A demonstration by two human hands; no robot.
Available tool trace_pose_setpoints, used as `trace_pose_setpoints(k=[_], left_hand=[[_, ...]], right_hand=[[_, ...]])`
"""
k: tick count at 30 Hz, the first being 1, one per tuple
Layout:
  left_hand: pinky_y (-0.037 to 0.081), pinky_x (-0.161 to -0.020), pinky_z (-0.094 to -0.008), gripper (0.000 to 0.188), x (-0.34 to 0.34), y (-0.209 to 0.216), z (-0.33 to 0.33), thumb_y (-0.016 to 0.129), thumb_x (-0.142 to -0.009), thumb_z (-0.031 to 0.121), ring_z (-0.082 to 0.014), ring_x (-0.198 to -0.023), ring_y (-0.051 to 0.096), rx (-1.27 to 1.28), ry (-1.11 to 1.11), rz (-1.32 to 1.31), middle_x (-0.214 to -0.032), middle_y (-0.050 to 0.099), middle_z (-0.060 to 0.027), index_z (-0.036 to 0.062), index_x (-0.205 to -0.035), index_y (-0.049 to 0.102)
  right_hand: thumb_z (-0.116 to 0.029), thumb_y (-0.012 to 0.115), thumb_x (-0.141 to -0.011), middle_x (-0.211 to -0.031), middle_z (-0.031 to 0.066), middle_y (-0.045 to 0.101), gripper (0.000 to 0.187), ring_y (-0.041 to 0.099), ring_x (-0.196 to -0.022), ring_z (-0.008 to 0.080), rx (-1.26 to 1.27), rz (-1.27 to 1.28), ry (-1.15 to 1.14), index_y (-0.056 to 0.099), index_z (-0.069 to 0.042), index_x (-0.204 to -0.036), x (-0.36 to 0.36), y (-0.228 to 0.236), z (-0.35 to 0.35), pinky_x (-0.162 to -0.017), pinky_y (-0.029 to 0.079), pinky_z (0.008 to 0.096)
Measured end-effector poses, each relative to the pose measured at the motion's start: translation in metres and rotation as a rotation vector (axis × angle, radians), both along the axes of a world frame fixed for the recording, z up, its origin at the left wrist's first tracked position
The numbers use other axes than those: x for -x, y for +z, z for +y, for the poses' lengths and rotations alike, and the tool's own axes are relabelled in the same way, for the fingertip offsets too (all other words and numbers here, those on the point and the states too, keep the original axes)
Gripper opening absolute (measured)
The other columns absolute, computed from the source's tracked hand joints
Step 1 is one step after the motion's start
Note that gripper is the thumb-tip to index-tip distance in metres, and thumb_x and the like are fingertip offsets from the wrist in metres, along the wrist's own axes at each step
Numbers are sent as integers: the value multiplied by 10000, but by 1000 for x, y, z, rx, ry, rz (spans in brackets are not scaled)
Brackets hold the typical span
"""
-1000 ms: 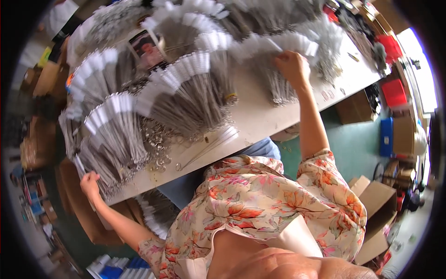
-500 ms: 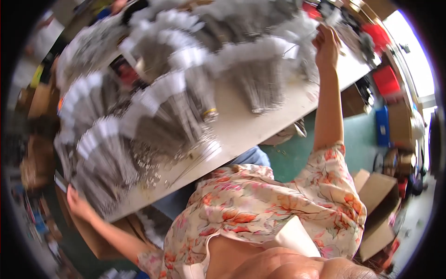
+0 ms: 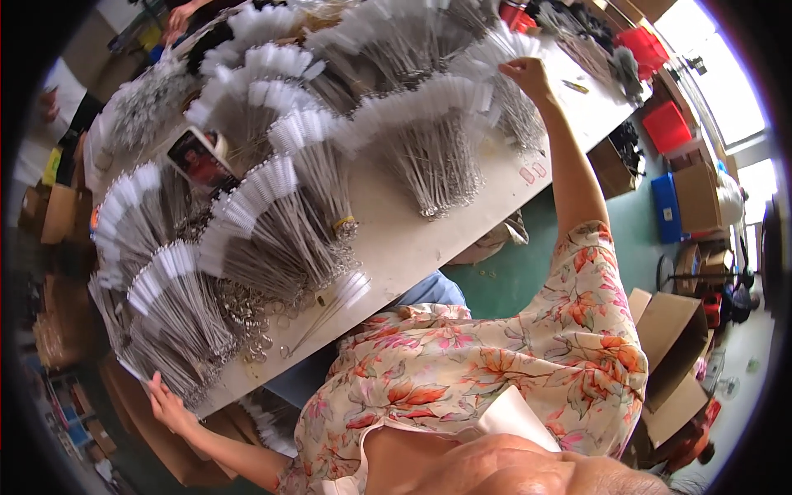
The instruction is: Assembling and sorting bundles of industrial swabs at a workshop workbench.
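Observation:
Wire brushes with white bristle heads and looped wire ends lie fanned in several bundles over the table. At the far right, my right hand [image 3: 528, 76] is raised over a brush bundle [image 3: 518, 115], its fingertips pinched together at the bristle heads. What they grip, if anything, is too small to make out. My left hand [image 3: 171, 407] is at the table's left end, fingers stretched out, beside the nearest left bundle of brushes [image 3: 177, 301]. A few loose brushes [image 3: 334, 305] lie near the front edge, next to a pile of metal rings [image 3: 247, 313].
A phone [image 3: 202, 161] with a lit screen stands among the bundles on the white table [image 3: 396, 247]. Another person's hand [image 3: 175, 25] shows at the far left. Red bins [image 3: 667, 126], a blue crate [image 3: 667, 206] and an open cardboard box [image 3: 672, 346] stand on the right.
The view has shifted and become sharper. My right hand has moved left and slightly down toward the brush heads. My left hand shows lower and further right, at the table's end.

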State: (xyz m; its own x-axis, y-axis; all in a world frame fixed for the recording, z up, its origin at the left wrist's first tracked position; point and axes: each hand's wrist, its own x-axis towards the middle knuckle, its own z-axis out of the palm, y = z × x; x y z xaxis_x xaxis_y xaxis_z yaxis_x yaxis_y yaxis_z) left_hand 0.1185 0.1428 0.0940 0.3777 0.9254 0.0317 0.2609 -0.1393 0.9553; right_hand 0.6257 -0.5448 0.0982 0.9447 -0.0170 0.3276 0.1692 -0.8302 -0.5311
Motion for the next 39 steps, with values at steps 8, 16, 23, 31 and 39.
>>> trace_pose_setpoints(k=[8,16,23,31,39], left_hand=[[214,-433,-157,328,-4,-8,-42,513,-898,282,-9,-535,306,216,-140,-374,-669,430,44,-18,-981,615],[268,-400,-155,201,-70,32,-173,473,-909,125,-18,-470,366,123,-684,-349,-665,499,10,8,-1013,599],[464,-534,-246,346,-130,28,-221,570,-760,-88,-141,-671,577,-557,-735,-457,-918,564,-76,52,-1077,556],[543,-641,-257,194,-105,32,-212,527,-804,-73,-222,-712,637,-560,-770,-656,-1038,473,-149,-33,-992,497],[452,-772,-339,412,-119,16,-212,730,-673,98,-228,-922,515,-1011,-813,-464,-1023,508,-91,39,-1056,592]], right_hand=[[-224,670,-715,-724,92,663,200,620,-643,151,135,-230,174,683,-43,-797,-38,6,-43,-608,469,292],[-293,414,-931,-946,69,595,334,558,-731,144,-727,-158,444,557,-34,-1085,128,102,182,-665,454,278],[-140,505,-887,-1115,80,517,270,490,-1040,194,-903,674,1055,480,-38,-1136,311,59,352,-845,412,283],[-271,473,-915,-929,74,576,301,538,-912,163,-1073,560,1057,638,-20,-945,290,32,348,-848,411,281],[-214,459,-925,-679,-23,486,189,403,-566,71,-1717,1115,975,545,-52,-968,283,41,341,-541,380,213]])
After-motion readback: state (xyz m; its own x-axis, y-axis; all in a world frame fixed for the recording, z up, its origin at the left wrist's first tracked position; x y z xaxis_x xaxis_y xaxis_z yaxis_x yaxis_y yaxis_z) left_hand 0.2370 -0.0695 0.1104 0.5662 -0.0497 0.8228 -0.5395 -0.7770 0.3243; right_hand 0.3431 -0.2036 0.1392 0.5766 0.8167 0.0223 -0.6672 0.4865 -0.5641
